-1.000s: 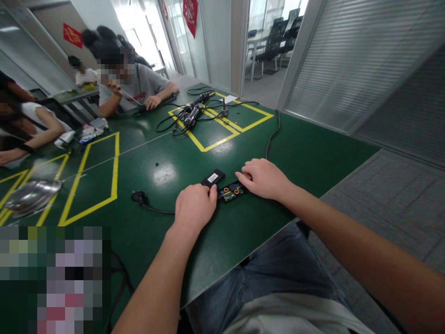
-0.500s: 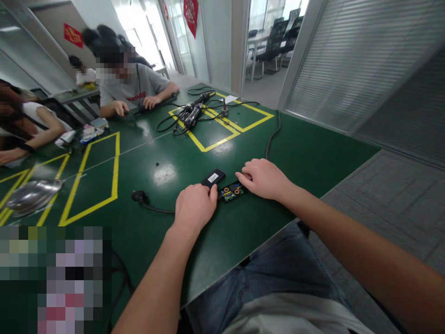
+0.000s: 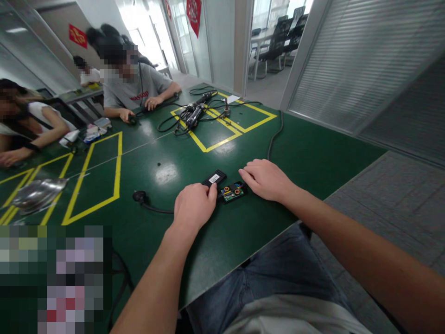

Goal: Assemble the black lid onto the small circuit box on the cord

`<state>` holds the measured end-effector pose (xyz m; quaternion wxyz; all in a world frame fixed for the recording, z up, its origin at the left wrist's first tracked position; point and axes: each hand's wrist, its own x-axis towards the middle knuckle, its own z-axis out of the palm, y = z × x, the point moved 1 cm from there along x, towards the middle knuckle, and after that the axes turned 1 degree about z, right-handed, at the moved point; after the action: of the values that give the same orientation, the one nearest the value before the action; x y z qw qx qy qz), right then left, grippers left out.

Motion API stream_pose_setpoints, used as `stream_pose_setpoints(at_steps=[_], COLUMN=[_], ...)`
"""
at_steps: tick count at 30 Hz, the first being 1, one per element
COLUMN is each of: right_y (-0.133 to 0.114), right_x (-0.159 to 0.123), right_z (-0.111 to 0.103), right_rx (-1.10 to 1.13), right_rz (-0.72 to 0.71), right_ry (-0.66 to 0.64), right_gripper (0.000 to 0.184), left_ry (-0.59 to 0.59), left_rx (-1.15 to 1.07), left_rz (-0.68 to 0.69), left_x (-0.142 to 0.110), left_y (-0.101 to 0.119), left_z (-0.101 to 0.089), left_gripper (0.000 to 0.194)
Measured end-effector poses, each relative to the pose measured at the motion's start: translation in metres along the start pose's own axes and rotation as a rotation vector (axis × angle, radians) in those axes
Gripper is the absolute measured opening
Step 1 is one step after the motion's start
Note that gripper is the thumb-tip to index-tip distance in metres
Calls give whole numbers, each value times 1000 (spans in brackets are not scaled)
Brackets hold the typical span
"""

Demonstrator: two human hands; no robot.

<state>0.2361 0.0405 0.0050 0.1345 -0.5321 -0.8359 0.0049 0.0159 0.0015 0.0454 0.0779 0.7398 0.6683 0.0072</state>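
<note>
An opened black case [image 3: 232, 193] lies on the green table, its green circuit board and copper-wound coils showing. Its black cover [image 3: 214, 178], with a white label, is just behind it. My left hand [image 3: 194, 204] is closed at the case's left end, thumb beside the cover; a black power cord [image 3: 158, 209] runs out from under it to a plug [image 3: 139, 197]. What its fingers grip underneath is largely hidden. Curled at the case's right end is my right hand [image 3: 266, 180], around the spot where another length of cord [image 3: 274, 139] comes out; the fingertips are partly hidden.
Electric screwdrivers [image 3: 194, 113] with tangled cables lie farther back, near yellow tape rectangles [image 3: 222, 143]. A shiny metal bowl [image 3: 40, 195] sits at left. Co-workers [image 3: 139, 83] sit along the far side. The table edge [image 3: 243, 264] runs close to my lap.
My right hand has drawn slightly away from the circuit board, uncovering the case's right end. My left hand stays in place. The view has shifted a little.
</note>
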Motion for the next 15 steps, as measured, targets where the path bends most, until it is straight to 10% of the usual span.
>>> stream_pose_setpoints(at_steps=[8,15], right_y=[0,0], right_x=[2,2], right_z=[-1,-1], right_rx=[-8,17], right_rz=[-2,4], right_ry=[-4,7], right_gripper=[47,48], left_ry=[-13,398], left_rx=[8,-222], left_rz=[-7,29], left_x=[-1,7], left_y=[-1,-15], left_z=[4,12], left_gripper=[53,24])
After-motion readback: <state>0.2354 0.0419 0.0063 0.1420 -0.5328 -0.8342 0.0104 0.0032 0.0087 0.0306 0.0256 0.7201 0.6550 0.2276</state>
